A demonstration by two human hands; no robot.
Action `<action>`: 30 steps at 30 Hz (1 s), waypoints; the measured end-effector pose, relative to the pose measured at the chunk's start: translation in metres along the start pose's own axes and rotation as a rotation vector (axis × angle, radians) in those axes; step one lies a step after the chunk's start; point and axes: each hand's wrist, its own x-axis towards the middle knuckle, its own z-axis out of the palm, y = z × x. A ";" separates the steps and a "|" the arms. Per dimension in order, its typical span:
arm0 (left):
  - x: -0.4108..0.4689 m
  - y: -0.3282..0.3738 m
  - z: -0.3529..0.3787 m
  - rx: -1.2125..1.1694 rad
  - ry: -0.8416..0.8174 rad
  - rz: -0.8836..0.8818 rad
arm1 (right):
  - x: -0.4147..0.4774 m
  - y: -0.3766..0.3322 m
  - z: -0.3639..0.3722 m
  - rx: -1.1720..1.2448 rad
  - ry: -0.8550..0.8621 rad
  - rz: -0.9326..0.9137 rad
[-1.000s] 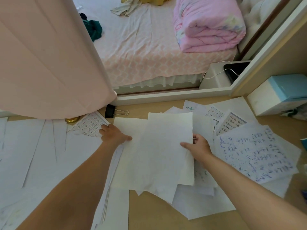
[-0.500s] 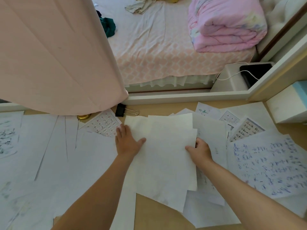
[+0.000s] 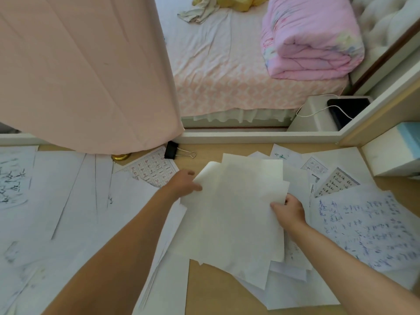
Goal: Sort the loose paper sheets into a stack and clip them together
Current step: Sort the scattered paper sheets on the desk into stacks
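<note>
Left hand [image 3: 184, 181]: at the left edge of the blank sheets [image 3: 236, 214], thumb lying on top of the paper and fingers reaching toward the upper corner; grip pinched on that edge.
Right hand [image 3: 288, 210]: at the right edge of the same sheets, thumb flat on the top face and fingers curled round the edge; grip clamped on the paper.
Blank sheets: thin, matte, cream-white rectangles, fanned unevenly so that their corners and lower edges stick out at different angles; held between both hands over the middle of the table [image 3: 218, 289].
Binder clip [image 3: 172, 151]: black folded body with thin wire loop handles, lying on bare table at the far edge, apart from the held sheets and just beside the grid sheet [image 3: 154, 170].
Grid sheet: white, printed with small red squares, flat, partly under the curtain hem.
Handwritten sheet [image 3: 368, 228]: white, covered in blue pen lines, lying flat to the right of the right hand on other loose paper.
Table: smooth, light tan wood, mostly covered by overlapping white pages.
Curtain [image 3: 86, 71]: pale pink cloth in soft folds, hanging over the table's far left.
Quilt [image 3: 311, 39]: pink, padded, folded thick, on the bed [image 3: 222, 71] beyond the table.
</note>
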 end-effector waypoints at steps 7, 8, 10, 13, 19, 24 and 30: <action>-0.039 0.026 -0.012 -0.265 -0.106 0.229 | 0.000 0.014 -0.024 -0.127 0.133 0.096; -0.046 0.030 -0.016 -0.316 -0.132 0.256 | -0.001 0.013 -0.026 -0.156 0.137 0.078; -0.057 0.038 -0.025 -0.398 -0.198 0.301 | -0.007 0.009 -0.030 -0.290 0.147 0.010; -0.072 0.043 -0.039 -0.577 -0.282 0.277 | -0.021 -0.005 -0.032 -0.516 0.169 -0.116; -0.093 0.033 -0.047 -0.795 -0.397 0.241 | -0.075 -0.061 -0.027 0.415 -0.540 -0.058; -0.092 0.023 -0.022 -0.602 -0.146 0.148 | -0.103 -0.078 -0.021 0.389 -0.571 -0.065; -0.090 0.010 0.006 -0.613 -0.305 -0.008 | -0.090 -0.030 -0.031 0.311 -0.115 0.087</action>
